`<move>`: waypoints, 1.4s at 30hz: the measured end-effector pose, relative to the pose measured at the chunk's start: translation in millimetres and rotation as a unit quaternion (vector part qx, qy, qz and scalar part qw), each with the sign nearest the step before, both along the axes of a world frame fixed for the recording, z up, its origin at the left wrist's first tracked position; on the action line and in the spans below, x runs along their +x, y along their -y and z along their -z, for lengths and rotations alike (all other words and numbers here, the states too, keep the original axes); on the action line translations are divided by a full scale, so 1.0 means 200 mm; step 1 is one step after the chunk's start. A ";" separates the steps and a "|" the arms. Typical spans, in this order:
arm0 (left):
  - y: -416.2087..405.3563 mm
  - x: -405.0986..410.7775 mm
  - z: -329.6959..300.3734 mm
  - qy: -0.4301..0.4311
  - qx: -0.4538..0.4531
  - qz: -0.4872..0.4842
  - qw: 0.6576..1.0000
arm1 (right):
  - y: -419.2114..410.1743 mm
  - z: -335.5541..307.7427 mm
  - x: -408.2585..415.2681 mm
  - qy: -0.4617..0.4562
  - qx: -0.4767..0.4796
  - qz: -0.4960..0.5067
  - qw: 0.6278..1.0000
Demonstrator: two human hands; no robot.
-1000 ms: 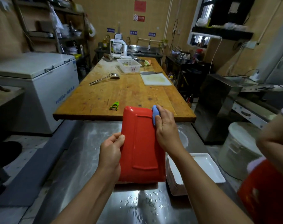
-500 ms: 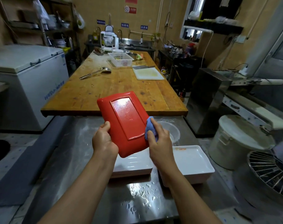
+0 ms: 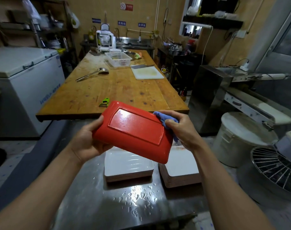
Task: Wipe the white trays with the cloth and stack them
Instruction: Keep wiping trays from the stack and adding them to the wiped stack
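Observation:
I hold a tray (image 3: 134, 130) with its wet red underside facing up, tilted above the steel counter. My left hand (image 3: 86, 140) grips its left edge. My right hand (image 3: 181, 130) presses a blue cloth (image 3: 163, 119) against the tray's right far corner. Under the tray stand two stacks of white trays: the left stack (image 3: 124, 165) and the right stack (image 3: 183, 166), both partly hidden by the red underside and my right wrist.
Water drops lie on the steel counter (image 3: 134, 196) in front of the stacks. Beyond it is a wooden table (image 3: 121, 87) with a green peeler (image 3: 104, 102), a ladle, a white basket and a cutting board. A white lidded bucket (image 3: 241, 138) and a wire rack stand at right.
The tray has turned from upright to lying across, tilted. My right hand with the cloth moved along its edge to the right corner. The view has shifted down; both white stacks now show.

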State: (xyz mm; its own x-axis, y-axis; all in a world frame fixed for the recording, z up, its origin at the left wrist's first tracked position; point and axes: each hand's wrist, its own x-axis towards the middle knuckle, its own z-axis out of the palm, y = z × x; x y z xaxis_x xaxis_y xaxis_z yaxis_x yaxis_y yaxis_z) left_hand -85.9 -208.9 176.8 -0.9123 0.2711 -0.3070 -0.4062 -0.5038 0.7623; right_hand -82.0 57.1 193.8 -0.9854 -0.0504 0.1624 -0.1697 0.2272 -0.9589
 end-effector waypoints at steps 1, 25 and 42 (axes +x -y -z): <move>-0.01 0.00 0.01 0.001 -0.002 -0.019 1.000 | 0.01 0.00 0.00 -0.003 0.011 0.002 1.000; -0.19 0.08 0.13 -0.025 0.057 -0.163 0.985 | 0.34 0.27 0.21 -0.295 0.393 0.090 0.866; -0.10 0.16 0.17 -0.127 -0.017 -0.109 0.986 | 0.54 0.12 -0.01 -0.100 0.424 0.021 0.900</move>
State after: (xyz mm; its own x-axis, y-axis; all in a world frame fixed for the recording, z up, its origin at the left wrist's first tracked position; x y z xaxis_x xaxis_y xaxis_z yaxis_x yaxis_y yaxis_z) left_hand -54.5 -188.4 143.8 -0.9964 0.0529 -0.0667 -0.0847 -0.5313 0.8429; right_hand -84.8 -51.4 170.5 -0.9446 -0.2039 0.2571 -0.2943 0.8729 -0.3892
